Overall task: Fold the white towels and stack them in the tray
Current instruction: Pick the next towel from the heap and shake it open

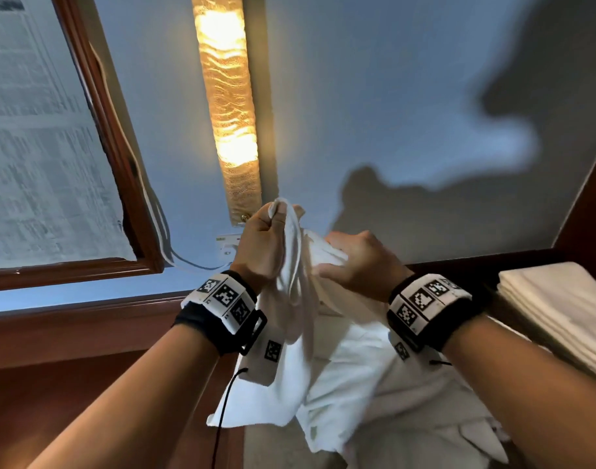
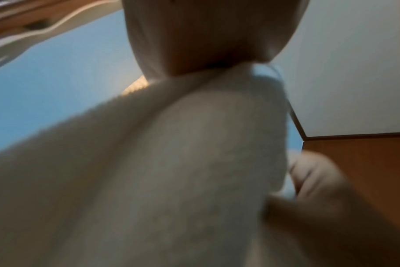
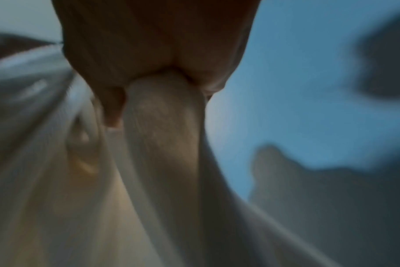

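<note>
The big loose heap of white terry towels [image 1: 421, 418] takes up the bottom middle of the head view, rumpled and unfolded, lying under both forearms on something I can't really make out. Off to the right there's a neat stack of folded white towels [image 1: 557, 309] sitting against the dark red-brown wooden ledge [image 1: 486, 260]; it's presumably in the tray, but I can't actually see a tray rim, so can't say for sure

The one being worked is the soft white towel [image 1: 296, 292] held up in the air between the hands, with its lower end hanging down to the heap. Left hand [image 1: 261, 245] is fisted tight around a bunched top corner, a bit of cloth poking out above the knuckles. Right hand [image 1: 355, 262] sits just beside it, a little lower, fingers curled around another gathered bit of the same towel; the right wrist view shows the cloth squeezed through that fist [image 3: 158, 54]

Handling-wise I'd guess it's light, floppy, zero stiffness, not slippery and nothing to break. It just sags wherever it isn't held. Best bet is pinching two neighbouring corners along one edge and pulling the hands apart so it hangs flat, rather than holding wads like this
</note>
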The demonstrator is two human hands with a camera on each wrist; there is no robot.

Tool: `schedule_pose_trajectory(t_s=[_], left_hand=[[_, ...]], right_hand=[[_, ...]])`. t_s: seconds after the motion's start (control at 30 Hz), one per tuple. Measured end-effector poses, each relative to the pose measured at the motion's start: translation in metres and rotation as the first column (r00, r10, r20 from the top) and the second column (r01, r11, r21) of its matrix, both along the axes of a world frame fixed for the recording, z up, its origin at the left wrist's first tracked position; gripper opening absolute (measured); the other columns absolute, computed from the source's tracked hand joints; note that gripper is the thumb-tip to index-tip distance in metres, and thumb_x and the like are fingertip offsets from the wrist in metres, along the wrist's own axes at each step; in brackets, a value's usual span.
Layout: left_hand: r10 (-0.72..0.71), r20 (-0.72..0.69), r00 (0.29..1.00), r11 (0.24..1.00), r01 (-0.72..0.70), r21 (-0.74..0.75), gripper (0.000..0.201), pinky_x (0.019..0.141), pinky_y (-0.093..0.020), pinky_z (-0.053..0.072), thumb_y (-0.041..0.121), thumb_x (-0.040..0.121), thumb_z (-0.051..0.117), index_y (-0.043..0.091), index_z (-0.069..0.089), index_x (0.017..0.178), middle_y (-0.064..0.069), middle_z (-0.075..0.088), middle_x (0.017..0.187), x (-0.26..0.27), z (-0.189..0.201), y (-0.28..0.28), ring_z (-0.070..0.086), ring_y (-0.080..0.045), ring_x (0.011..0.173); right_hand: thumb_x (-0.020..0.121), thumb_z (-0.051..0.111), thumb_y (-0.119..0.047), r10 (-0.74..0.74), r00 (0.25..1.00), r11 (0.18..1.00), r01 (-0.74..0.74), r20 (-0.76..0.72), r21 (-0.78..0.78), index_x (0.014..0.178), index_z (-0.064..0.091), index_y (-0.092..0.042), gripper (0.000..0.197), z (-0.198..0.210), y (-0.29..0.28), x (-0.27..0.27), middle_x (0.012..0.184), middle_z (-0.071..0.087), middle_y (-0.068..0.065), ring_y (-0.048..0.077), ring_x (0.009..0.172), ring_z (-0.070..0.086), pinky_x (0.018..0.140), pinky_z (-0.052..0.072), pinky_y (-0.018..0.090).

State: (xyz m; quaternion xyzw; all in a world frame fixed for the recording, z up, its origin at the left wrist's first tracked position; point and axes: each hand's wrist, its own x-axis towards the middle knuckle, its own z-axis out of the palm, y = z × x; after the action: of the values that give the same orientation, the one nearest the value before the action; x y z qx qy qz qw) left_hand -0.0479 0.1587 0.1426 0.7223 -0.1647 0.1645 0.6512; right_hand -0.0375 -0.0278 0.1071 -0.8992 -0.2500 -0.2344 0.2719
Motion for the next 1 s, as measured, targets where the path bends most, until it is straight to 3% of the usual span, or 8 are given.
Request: schedule_pose_trajectory(t_s=[0.13,0.23,0.3,0.47,0.57,0.63,0.8,1.0], left_hand=[[-0.035,0.032,0.999,0.998,0.033,0.054,0.031,0.075,-0.007,0.047,0.024,0.111,0.036,0.017,0.067,0.108,0.018,0.067,0.1,-0.026,0.003,0.028,0.064,0.017,0.084],[0.009,0.052,0.999,0.997,-0.013,0.076,0.036,0.083,-0.022,0.052,0.035,0.11,0.038,0.021,0.07,0.1,0.008,0.073,0.098,-0.048,0.001,0.061,0.069,0.004,0.09],[0.03,0.037,0.999,0.999,-0.031,0.039,0.037,0.079,-0.017,0.051,0.034,0.109,0.039,0.016,0.069,0.096,0.006,0.07,0.089,-0.065,-0.001,0.089,0.067,0.007,0.08],[-0.015,-0.03,0.999,1.0,0.014,-0.016,0.047,0.086,-0.04,0.049,0.029,0.109,0.044,0.025,0.073,0.071,0.011,0.069,0.074,-0.106,-0.023,0.152,0.064,-0.017,0.08],[-0.014,-0.065,0.998,0.999,0.017,0.039,0.043,0.088,-0.03,0.054,0.029,0.109,0.043,0.007,0.063,0.077,0.006,0.066,0.08,-0.135,-0.037,0.159,0.061,-0.014,0.08],[-0.02,-0.086,0.996,0.996,0.028,0.089,0.035,0.074,-0.013,0.05,0.024,0.109,0.041,0.019,0.057,0.078,0.006,0.061,0.079,-0.156,-0.044,0.155,0.057,-0.006,0.074],[-0.095,-0.149,0.984,0.995,0.1,0.025,0.035,0.073,-0.014,0.05,0.025,0.109,0.041,0.018,0.065,0.085,0.009,0.07,0.08,-0.191,-0.041,0.166,0.067,0.004,0.072],[0.018,-0.021,1.0,0.985,-0.014,0.172,0.038,0.093,-0.044,0.055,0.039,0.106,0.043,0.019,0.055,0.076,0.012,0.069,0.08,-0.203,-0.028,0.188,0.071,-0.014,0.09]], right_hand=[[0.078,0.057,-0.056,-0.17,0.976,0.985,0.171,-0.133,-0.004,0.07,0.068,-0.018,0.04,-0.05,-0.018,-0.01,0.065,0.065,0.011,0.031,0.065,0.059,0.062,0.039,0.033],[0.077,0.071,-0.045,-0.22,0.916,0.933,0.298,-0.334,0.203,0.065,0.074,-0.022,0.027,-0.076,-0.037,-0.024,0.068,0.07,0.004,0.017,0.068,0.061,0.066,0.046,0.034],[0.075,0.074,-0.043,-0.2,0.906,0.877,0.335,-0.372,0.344,0.065,0.074,-0.017,0.028,-0.082,-0.033,-0.04,0.064,0.07,-0.003,0.003,0.062,0.055,0.062,0.043,0.029],[0.084,0.059,0.007,-0.102,0.971,0.905,0.181,-0.218,0.385,0.076,0.072,-0.02,0.031,-0.042,0.063,-0.091,0.072,0.069,-0.014,0.0,0.068,0.061,0.068,0.046,0.021],[0.082,0.051,-0.007,0.061,0.997,0.961,-0.049,-0.037,0.272,0.079,0.07,-0.008,0.02,-0.02,0.135,-0.125,0.073,0.063,-0.015,0.004,0.069,0.057,0.068,0.042,0.017],[0.081,0.046,-0.025,0.079,0.997,0.975,-0.075,-0.011,0.211,0.069,0.062,-0.006,0.028,-0.015,0.166,-0.145,0.062,0.059,-0.006,0.015,0.061,0.054,0.06,0.04,0.028],[0.083,0.044,-0.028,-0.033,0.996,0.993,0.022,0.085,0.118,0.056,0.026,-0.026,0.033,-0.017,0.19,-0.19,0.049,0.028,-0.009,0.017,0.05,0.025,0.057,0.021,0.027],[0.092,0.067,-0.028,-0.022,0.994,0.997,0.03,-0.111,0.077,0.056,0.037,-0.03,0.047,-0.045,0.174,-0.237,0.053,0.041,-0.01,0.011,0.053,0.039,0.054,0.029,0.025]])
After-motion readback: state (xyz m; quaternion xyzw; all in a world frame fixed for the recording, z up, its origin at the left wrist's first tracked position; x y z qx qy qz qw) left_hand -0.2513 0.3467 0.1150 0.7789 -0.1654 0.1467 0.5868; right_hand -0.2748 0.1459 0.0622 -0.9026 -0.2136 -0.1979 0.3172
